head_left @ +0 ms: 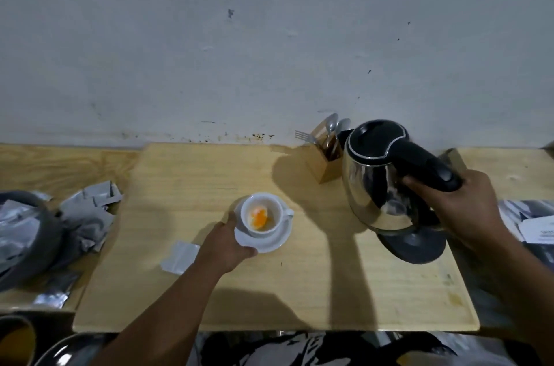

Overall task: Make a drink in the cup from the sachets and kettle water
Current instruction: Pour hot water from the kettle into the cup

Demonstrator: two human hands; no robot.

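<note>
Orange powder sits in the cup [261, 214] mid-frame, no water yet. Left hand [228, 242] pinches the saucer [269, 242] rim, right hand [461, 203] is wrapped tight round the kettle [380, 180] handle at right. I'd tip slowly, spout close over the cup, saucer steadied.

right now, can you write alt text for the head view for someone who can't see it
A person's right hand tilts a steel kettle by its black handle above its base, while the left hand steadies the saucer under a white cup holding orange powder. Torn silver sachets lie left.
</note>
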